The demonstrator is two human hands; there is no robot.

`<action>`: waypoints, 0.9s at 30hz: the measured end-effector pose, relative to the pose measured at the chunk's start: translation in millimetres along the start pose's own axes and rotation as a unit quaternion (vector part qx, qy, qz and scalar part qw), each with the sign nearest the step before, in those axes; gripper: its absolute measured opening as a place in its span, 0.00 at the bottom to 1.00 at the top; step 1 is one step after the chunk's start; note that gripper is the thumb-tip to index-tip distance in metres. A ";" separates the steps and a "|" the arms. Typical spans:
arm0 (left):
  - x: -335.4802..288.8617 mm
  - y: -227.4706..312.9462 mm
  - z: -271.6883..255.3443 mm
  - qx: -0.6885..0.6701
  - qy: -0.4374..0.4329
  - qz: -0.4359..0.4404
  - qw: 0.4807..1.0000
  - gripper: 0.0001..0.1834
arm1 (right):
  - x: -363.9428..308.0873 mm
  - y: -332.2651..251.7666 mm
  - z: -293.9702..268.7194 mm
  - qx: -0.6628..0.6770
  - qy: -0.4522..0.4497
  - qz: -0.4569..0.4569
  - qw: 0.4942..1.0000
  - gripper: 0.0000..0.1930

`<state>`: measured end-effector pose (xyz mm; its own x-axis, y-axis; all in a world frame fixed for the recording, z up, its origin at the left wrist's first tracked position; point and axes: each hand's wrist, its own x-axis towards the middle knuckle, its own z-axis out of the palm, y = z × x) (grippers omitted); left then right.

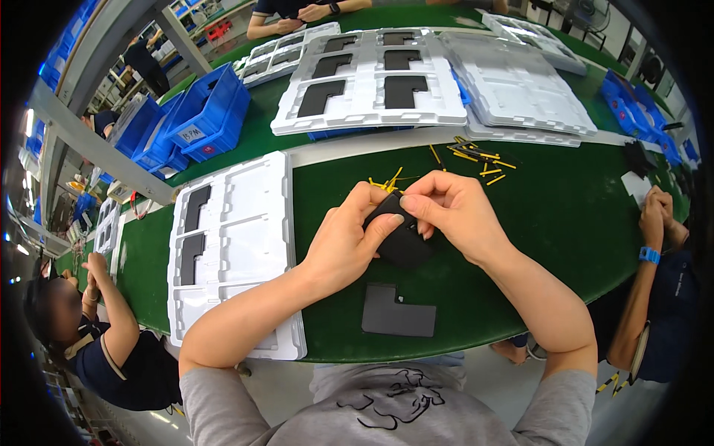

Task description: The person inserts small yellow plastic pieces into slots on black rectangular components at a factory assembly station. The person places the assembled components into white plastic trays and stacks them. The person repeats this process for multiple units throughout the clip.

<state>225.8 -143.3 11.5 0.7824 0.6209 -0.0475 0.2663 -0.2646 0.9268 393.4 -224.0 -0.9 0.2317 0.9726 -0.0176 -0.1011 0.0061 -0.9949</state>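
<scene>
My left hand (348, 236) grips a flat black piece (407, 245) over the green tabletop, thumb across its face. At the top edge of that piece, my right hand (462, 217) is closed in a pinch; whatever lies between its fingertips is too small to make out. Yellow strips (387, 183) show just beyond my left fingertips. Nearer to me, a dark grey L-shaped flat piece (398, 312) lies on the table. To the left, a white plastic tray (249, 256) holds two black L-shaped pieces in its compartments.
Loose yellow and black strips (480, 154) lie beyond my right hand. A white tray of black pieces (364, 74) and stacked white trays (520, 93) stand farther back. Blue bins (208, 119) are at the far left. People sit on both sides, one with a blue wristband (649, 255).
</scene>
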 end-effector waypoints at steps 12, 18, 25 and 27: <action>-0.4 -7.2 1.0 -0.018 -0.008 0.056 0.998 0.12 | -2.0 6.9 1.3 0.016 -0.003 -0.023 1.000 0.08; 0.2 -3.5 -0.7 -0.058 -0.012 0.025 0.998 0.11 | -1.5 5.3 -0.6 0.024 -0.014 -0.026 0.999 0.11; -0.1 -5.2 -3.6 -0.088 0.022 0.027 0.995 0.19 | 9.7 11.2 -14.1 0.064 -0.061 0.015 0.996 0.18; 0.2 -6.0 -5.3 -0.090 0.021 0.025 0.995 0.19 | 9.3 11.2 -14.1 0.068 -0.068 0.023 0.995 0.17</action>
<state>221.4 -137.7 7.8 0.7670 0.6415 0.0125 0.1190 -0.1614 0.9797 408.1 -218.1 -13.5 0.0911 0.9951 -0.0393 -0.2403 -0.0163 -0.9706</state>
